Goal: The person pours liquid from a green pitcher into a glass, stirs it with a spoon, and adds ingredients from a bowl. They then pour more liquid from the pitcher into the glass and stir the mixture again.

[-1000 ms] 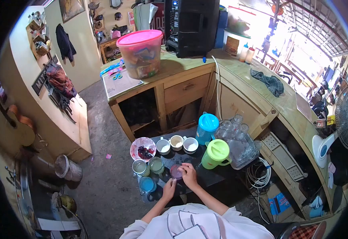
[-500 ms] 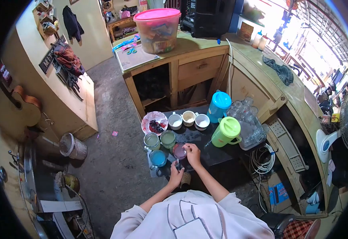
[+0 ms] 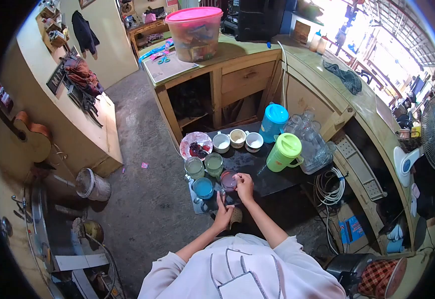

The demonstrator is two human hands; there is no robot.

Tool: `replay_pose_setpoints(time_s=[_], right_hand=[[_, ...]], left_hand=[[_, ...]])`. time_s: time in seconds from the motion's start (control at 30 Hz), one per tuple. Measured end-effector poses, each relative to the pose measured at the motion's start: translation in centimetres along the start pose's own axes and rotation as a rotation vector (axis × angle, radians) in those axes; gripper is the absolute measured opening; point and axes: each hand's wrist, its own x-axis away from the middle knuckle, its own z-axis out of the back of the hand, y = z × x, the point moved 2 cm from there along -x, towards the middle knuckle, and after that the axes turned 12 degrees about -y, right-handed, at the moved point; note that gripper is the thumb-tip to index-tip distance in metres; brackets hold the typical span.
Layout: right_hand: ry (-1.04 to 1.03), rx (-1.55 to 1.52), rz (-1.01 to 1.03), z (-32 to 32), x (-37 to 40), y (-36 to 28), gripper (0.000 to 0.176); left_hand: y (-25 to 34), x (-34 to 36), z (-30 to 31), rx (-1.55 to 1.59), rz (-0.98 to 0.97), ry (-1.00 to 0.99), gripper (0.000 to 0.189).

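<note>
On a low dark table (image 3: 250, 167), my right hand (image 3: 244, 186) has its fingers pinched at the right rim of a glass of pinkish liquid (image 3: 228, 180); what they hold is too small to make out. My left hand (image 3: 223, 211) is just below that glass, fingers drawn together near its handle side; its grip is unclear. A glass of blue liquid (image 3: 203, 188) stands to the left. Behind are two glasses of pale green liquid (image 3: 194, 168) (image 3: 213, 164). A plate (image 3: 185, 144) with dark red pieces lies at the back left, beside three white cups (image 3: 221, 143).
A blue pitcher (image 3: 275, 122) and a green pitcher (image 3: 284, 152) stand at right, beside a clear tray of glasses (image 3: 317, 154). Behind rises a wooden counter (image 3: 247, 60) with a pink-lidded tub (image 3: 194, 37). A coiled white cable (image 3: 328, 192) hangs right of the table.
The view has shifted slightly, so the table and glasses sit a little higher and further right. Both hands stay near the pinkish glass, the left slightly more spread.
</note>
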Motion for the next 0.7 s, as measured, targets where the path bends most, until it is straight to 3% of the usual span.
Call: replay_pose_setpoints(time_s=[0.07,0.17,0.27,0.37,0.4,0.5,0.63,0.67,0.7], right_hand=[[0.019,-0.035,-0.043,-0.1,0.7,-0.3,0.01],[0.042,0.159,0.068,0.5,1.5,-2.1,0.009],[-0.006,0.32,0.072,1.8,1.5,-4.6,0.012],[-0.127,0.39,0.11,2.9,0.5,-5.2,0.016],[-0.141,0.408,0.16,3.3,0.2,-5.7,0.021],[-0.106,0.45,0.149,4.9,-0.3,-7.1,0.023],[-0.141,0.206,0.15,10.6,-1.4,-10.7,0.019],[-0.005,0.287,0.304,12.8,-2.1,-11.0,0.015],[0.054,0.328,0.291,15.4,-3.1,-11.1,0.013]], left_hand=[[0.6,0.6,-0.1,-0.03,-0.043,-0.003,0.078],[0.1,1.2,-0.3,-0.15,-0.044,0.045,0.071],[-1.8,1.1,-0.3,-0.215,-0.009,-0.077,0.049],[-0.6,1.0,-1.4,-0.196,0.246,-0.358,0.028],[-0.7,1.0,-1.8,-0.223,0.173,-0.379,0.027],[-1.5,-0.1,-2.4,-0.304,0.261,-0.573,0.029],[-3.1,-2.4,-2.3,-0.281,0.401,-0.862,0.033],[-2.9,-2.8,-2.1,-0.242,0.47,-0.876,0.035],[-2.1,-3.1,-1.8,-0.204,0.536,-0.889,0.036]])
